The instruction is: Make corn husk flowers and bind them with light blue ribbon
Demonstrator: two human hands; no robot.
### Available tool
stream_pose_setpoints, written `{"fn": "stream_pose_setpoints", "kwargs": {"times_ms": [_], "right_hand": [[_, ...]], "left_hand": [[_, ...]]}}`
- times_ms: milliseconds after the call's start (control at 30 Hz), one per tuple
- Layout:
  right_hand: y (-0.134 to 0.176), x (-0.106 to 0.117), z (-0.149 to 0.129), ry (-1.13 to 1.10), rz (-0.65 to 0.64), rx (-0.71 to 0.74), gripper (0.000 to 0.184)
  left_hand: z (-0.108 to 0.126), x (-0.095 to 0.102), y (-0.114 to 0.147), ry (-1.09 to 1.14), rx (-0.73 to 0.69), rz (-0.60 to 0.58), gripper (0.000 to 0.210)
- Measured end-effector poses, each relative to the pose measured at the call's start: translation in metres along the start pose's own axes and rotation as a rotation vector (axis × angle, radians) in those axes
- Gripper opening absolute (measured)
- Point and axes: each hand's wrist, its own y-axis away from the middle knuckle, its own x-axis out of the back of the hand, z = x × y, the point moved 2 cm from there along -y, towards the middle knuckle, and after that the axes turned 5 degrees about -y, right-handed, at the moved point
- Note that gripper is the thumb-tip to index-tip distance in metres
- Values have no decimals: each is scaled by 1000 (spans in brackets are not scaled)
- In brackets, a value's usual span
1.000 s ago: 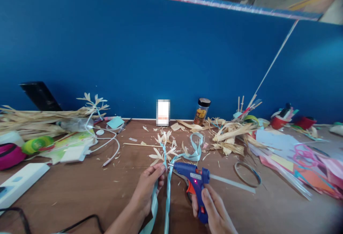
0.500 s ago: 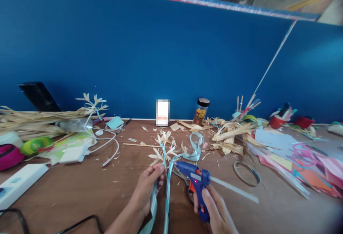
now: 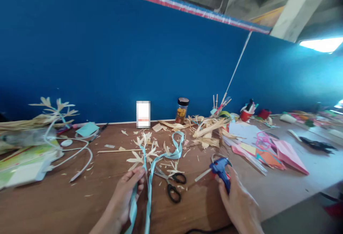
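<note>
My left hand [image 3: 123,191] pinches the ribbon-wrapped stem of a pale dried-husk flower spray [image 3: 146,147]. From there a light blue ribbon [image 3: 149,198] runs down toward me, and part of it loops on the table beyond. Off to the right, my right hand [image 3: 238,196] grips a blue glue gun [image 3: 221,167] by its handle. The clear glue stick [image 3: 203,174] points left out of the gun, and the nozzle side is hard to make out. Scissors with black handles [image 3: 174,193] lie on the table between my hands.
Behind the work stand a jar with a black lid [image 3: 182,111] and a blue wall panel [image 3: 107,66]. Dried husks [image 3: 209,132] and coloured paper [image 3: 291,153] lie to the right. A white cable [image 3: 87,155] crosses the left side.
My right hand has carried the glue gun away from the stem to the right and turned it. The scissors are now uncovered. My view has swung right; my left hand keeps its pinch.
</note>
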Motion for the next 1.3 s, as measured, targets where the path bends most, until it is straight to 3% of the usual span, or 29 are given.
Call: {"fn": "stream_pose_setpoints", "kwargs": {"times_ms": [100, 267, 433, 533, 633, 700, 733, 833, 933, 1033, 1300], "right_hand": [[-4, -4, 1, 61, -59, -53, 48], [-6, -6, 3, 71, -120, -13, 51], [-1, 26, 7, -91, -120, 69, 49], [8, 45, -23, -208, -130, 151, 40], [20, 40, -82, -721, -400, 311, 32], [25, 24, -118, -1034, -670, 205, 34], [26, 16, -131, -1182, -747, 124, 35], [25, -3, -153, -1411, -917, -36, 30], [26, -6, -158, -1527, -1080, -12, 29], [28, -4, -159, -1589, -1157, 18, 24], [28, -14, -158, -1614, -1115, -49, 24]], "left_hand": [[3, -6, 5, -5, -2, -42, 22], [13, -11, 17, -22, -17, -61, 22], [18, -7, 26, -19, -41, -48, 22], [17, -10, 32, -13, -60, -91, 19], [12, -20, 43, -14, -18, -185, 17], [8, -27, 50, -12, 1, -240, 17], [7, -29, 54, -19, 6, -261, 16], [3, -31, 60, -39, 12, -303, 15], [1, -28, 60, -44, 0, -316, 15], [2, -25, 59, -65, -11, -322, 15], [0, -23, 56, -125, -6, -306, 17]]}}
